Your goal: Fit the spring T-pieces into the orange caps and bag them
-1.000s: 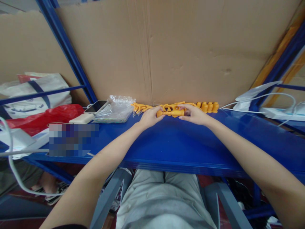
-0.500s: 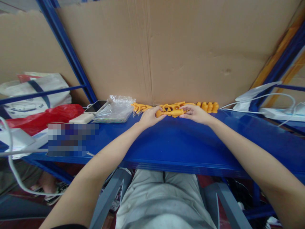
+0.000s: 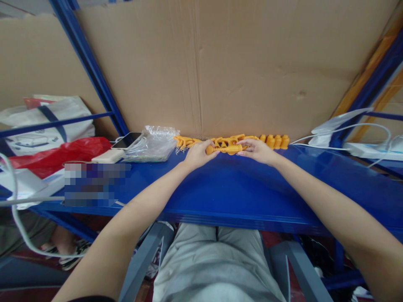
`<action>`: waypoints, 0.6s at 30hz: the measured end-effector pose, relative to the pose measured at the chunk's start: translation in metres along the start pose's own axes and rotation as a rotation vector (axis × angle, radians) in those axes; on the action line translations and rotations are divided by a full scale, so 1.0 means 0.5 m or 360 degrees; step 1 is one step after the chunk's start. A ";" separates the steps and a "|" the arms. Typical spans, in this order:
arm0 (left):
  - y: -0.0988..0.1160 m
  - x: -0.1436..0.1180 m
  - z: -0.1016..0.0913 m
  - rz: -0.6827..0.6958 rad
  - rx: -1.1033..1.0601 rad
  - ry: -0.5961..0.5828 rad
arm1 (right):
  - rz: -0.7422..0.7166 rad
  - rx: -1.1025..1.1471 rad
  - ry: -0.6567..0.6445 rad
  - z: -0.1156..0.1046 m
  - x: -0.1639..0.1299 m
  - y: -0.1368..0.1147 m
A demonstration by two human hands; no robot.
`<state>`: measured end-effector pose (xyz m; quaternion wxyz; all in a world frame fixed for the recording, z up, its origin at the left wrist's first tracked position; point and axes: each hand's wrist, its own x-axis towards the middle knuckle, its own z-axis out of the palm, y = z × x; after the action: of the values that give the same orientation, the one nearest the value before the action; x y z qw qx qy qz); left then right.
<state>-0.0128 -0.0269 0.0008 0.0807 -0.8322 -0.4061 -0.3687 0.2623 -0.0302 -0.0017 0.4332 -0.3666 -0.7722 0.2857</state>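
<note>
From the head view, my left hand (image 3: 197,154) and right hand (image 3: 258,151) both reach to the far edge of the blue shelf (image 3: 239,193), each pinching one end of an orange plastic piece (image 3: 225,147) lying lengthwise between them. Gripping both ends keeps it level and steady, as I judge it. It sits right against the cardboard backing (image 3: 233,67), in line with a row of similar orange parts (image 3: 277,141) to the right, which the wall likely keeps straight. To the left lie a clear plastic bag (image 3: 154,144), a phone (image 3: 126,140) and a red bag (image 3: 53,156); white cables (image 3: 343,128) trail far right.
</note>
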 end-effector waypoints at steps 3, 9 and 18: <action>0.001 0.000 0.000 -0.0006 0.0001 0.0000 | 0.0018 0.0030 -0.0004 0.001 0.000 0.001; 0.003 -0.001 -0.001 -0.0017 0.0011 0.0004 | 0.0109 0.0125 -0.0009 0.003 -0.002 -0.008; -0.003 -0.002 -0.001 -0.0042 -0.0008 0.0036 | 0.0266 0.0197 0.0022 0.022 -0.010 -0.040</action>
<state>-0.0144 -0.0267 0.0002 0.0782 -0.8228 -0.4153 -0.3800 0.2478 -0.0469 0.0061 0.4350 -0.4043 -0.7168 0.3655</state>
